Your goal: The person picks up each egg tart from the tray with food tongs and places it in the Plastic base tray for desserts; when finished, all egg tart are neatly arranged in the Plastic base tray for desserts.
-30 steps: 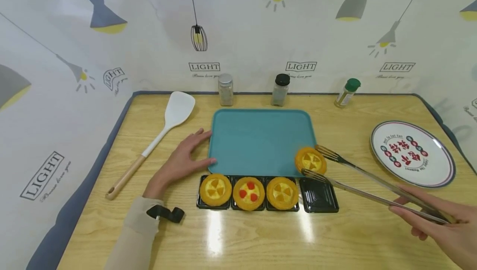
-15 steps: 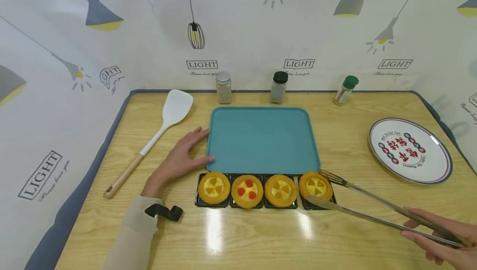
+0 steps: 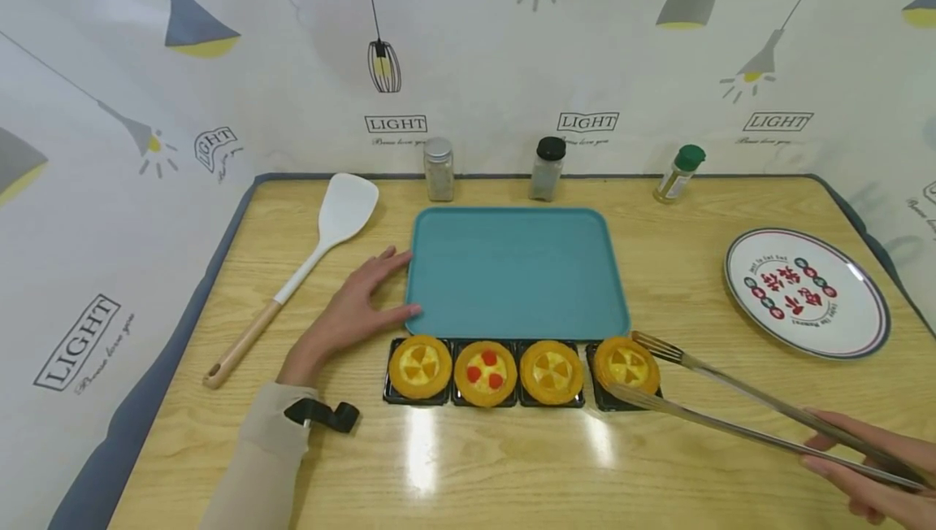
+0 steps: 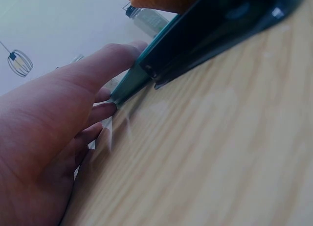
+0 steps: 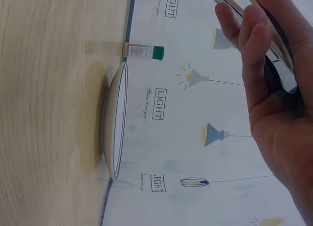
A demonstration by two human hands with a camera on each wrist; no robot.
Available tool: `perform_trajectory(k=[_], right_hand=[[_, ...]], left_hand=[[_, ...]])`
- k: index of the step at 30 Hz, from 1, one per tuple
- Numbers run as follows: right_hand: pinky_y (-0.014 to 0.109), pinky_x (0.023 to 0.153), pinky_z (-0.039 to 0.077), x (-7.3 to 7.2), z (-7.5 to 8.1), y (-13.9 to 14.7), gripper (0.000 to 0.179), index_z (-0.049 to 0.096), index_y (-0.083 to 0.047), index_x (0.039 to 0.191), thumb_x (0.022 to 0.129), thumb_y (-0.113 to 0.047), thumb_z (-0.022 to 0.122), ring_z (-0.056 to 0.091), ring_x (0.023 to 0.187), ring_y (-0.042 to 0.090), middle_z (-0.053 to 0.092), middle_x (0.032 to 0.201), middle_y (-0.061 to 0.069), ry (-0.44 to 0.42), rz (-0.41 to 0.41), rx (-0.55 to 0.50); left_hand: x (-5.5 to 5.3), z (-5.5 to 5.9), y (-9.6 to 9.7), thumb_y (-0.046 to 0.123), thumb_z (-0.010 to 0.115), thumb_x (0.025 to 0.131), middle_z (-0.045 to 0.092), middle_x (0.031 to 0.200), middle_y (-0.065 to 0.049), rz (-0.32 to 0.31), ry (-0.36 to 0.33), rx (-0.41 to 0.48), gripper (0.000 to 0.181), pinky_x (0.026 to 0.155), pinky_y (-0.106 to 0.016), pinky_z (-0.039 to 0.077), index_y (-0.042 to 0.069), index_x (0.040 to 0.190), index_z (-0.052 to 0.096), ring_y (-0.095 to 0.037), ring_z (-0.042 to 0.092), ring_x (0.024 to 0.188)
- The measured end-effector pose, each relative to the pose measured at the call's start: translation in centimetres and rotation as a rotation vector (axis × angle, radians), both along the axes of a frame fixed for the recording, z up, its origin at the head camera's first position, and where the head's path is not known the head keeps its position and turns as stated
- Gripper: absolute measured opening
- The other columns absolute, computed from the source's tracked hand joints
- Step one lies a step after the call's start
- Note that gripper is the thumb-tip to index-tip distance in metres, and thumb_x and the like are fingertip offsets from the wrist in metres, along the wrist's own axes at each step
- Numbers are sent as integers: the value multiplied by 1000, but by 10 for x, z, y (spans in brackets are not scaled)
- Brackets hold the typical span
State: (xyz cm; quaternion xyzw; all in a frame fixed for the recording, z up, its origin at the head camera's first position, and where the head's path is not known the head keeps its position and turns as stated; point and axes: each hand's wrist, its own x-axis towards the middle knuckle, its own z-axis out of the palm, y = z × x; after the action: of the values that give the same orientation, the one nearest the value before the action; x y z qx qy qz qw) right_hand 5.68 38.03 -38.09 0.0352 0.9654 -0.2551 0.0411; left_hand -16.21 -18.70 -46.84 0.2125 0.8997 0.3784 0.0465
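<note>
In the head view my right hand (image 3: 870, 465) holds metal tongs (image 3: 753, 393), whose tips stand either side of the rightmost egg tart (image 3: 629, 361). That tart sits over a black square plastic tray, slightly to its right; whether the tips still press on it I cannot tell. In the right wrist view the right hand's fingers (image 5: 257, 35) curl round the tongs. My left hand (image 3: 358, 306) has its thumb and fingers spread against the left edge of the teal tray (image 3: 515, 270); the left wrist view shows the fingertips touching its rim.
Three more tarts stand in black trays left of the rightmost one, among them a red-dotted tart (image 3: 486, 373). A white spatula (image 3: 349, 209) lies left. Behind are a silver-capped jar (image 3: 439, 172), a black-capped jar (image 3: 547, 172) and a green-capped bottle (image 3: 680, 175). A plate (image 3: 808, 294) stands right.
The rightmost tart went from above the teal tray's corner down onto the fourth black tray, then shifted slightly right. The tongs moved right and toward me. My left hand stayed at the tray edge.
</note>
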Motion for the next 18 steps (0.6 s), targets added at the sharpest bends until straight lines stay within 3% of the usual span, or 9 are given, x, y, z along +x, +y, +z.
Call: perform_trajectory(k=[4, 8, 15, 18], right_hand=[[28, 39, 46, 2, -5, 7, 46, 44, 17, 135, 94, 2, 61, 50, 47, 13, 60, 99, 21, -54, 21, -32], [28, 38, 45, 3, -7, 7, 45, 47, 16, 133, 92, 5, 63, 49, 46, 12, 61, 97, 8, 3, 18, -61], [27, 39, 42, 2, -3, -3, 43, 55, 12, 129, 89, 1, 69, 46, 45, 11, 60, 90, 4, 35, -6, -17], [27, 38, 42, 1, -4, -6, 46, 56, 8, 130, 87, 3, 71, 47, 44, 12, 59, 87, -6, 82, 5, -51]], left_hand=[[0, 0, 0, 57, 70, 84, 21, 161, -3, -3, 2, 1, 82, 116, -55, 14, 32, 153, 34, -28, 14, 147], [0, 0, 0, 56, 71, 84, 21, 161, -5, -12, 10, 1, 83, 116, -58, 13, 31, 153, 34, -30, 14, 147], [1, 1, 0, 57, 70, 84, 20, 161, -4, -5, 3, 1, 82, 116, -57, 14, 32, 153, 33, -29, 14, 147], [0, 1, 0, 57, 71, 84, 21, 161, -4, -4, 2, 5, 83, 116, -57, 14, 32, 153, 34, -29, 14, 147]])
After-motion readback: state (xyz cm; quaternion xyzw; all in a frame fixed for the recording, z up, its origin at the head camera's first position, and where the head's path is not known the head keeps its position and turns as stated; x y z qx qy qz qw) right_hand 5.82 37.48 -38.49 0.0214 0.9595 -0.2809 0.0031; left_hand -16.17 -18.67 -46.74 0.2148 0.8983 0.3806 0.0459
